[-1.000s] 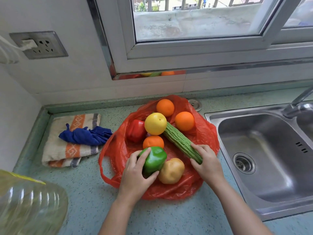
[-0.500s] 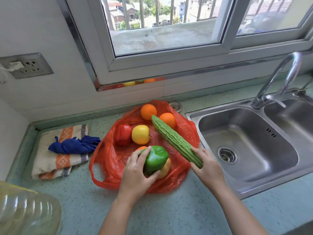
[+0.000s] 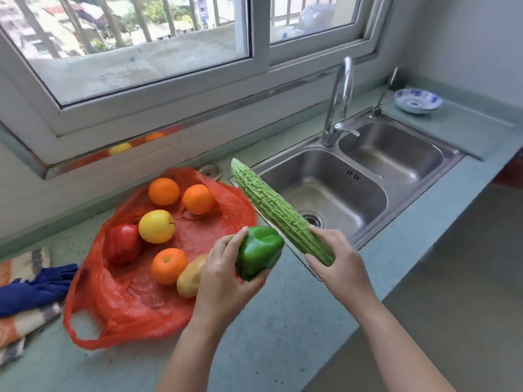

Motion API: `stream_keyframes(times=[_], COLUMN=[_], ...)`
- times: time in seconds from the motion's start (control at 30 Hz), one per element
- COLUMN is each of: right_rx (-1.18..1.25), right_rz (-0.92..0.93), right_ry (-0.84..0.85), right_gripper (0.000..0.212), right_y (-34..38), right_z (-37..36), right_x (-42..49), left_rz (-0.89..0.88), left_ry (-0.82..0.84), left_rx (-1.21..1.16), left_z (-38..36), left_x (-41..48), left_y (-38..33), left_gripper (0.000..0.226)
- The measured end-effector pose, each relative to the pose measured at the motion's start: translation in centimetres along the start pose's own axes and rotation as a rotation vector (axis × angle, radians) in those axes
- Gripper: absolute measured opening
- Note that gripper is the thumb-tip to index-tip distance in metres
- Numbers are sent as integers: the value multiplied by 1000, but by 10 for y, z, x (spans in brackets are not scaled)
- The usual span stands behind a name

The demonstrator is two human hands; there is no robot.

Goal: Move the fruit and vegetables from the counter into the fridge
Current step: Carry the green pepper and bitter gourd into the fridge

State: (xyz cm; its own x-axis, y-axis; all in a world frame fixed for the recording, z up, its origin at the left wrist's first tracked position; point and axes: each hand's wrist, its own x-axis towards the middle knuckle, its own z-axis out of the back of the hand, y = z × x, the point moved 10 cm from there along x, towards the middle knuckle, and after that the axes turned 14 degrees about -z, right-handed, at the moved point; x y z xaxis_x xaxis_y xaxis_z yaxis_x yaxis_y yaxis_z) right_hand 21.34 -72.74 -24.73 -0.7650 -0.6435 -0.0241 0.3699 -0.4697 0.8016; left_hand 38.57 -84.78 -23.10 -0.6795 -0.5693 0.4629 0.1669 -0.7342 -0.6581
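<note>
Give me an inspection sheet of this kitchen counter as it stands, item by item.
Surface: green speckled counter, with a red plastic bag spread flat on it.
Job's things: green pepper and bitter gourd held off the counter; three oranges, yellow apple, red pepper and potato lie on the bag.
Clutter: striped towel with blue cloth on it at the left edge; blue-and-white bowl beyond the sink.
Hands: left hand grips the green pepper; right hand grips the bitter gourd's near end.
Cables: nothing seen.
Surroundings: double sink and tap to the right, window behind; fridge not in view.
</note>
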Motion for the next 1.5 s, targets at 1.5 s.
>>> stream_keyframes(times=[1.5], right_rx=[41], right_rz=[-752], right_ry=[-1286], right_gripper=[45], right_y=[-306], right_z=[529], right_x=[-490], left_rz=[-602], left_ry=[995], left_rx=[-718], left_z=[-446], left_x=[-184], left_y=[-588], left_gripper=[74])
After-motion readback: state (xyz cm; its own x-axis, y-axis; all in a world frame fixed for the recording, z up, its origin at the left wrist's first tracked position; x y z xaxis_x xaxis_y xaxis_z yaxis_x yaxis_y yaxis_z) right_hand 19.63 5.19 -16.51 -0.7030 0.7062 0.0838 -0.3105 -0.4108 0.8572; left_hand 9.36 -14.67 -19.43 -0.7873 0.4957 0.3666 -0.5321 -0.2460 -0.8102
